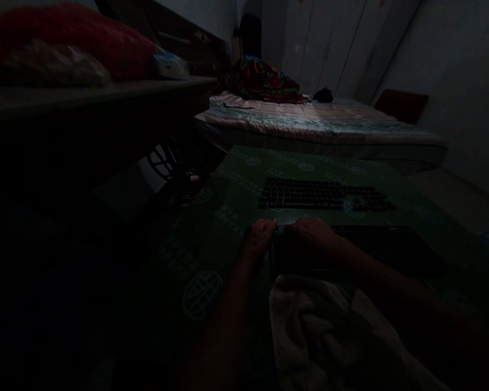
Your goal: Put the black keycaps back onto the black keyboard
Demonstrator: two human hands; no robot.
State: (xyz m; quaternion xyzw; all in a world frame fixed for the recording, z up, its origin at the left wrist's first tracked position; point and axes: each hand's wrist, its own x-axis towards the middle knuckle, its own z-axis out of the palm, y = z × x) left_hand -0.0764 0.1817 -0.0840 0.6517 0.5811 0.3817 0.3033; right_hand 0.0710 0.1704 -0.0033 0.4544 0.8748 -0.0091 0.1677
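1. The left hand point(259, 236) and right hand point(312, 234) are meeting at a dark panel's point(370, 251) edge on the table point(212, 244), with the keyboard point(321, 194) at twelve o'clock.
2. The fingers are curling down; I cannot tell whether they are gripping.
3. Any lift is calling for level hands, since a towel point(321, 326) is lying at six o'clock.

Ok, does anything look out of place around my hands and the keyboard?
Only a pale towel, crumpled between your forearms, nearer you than your left hand and right hand. The keyboard lies flat on the green sheet; dim light hides the rest.
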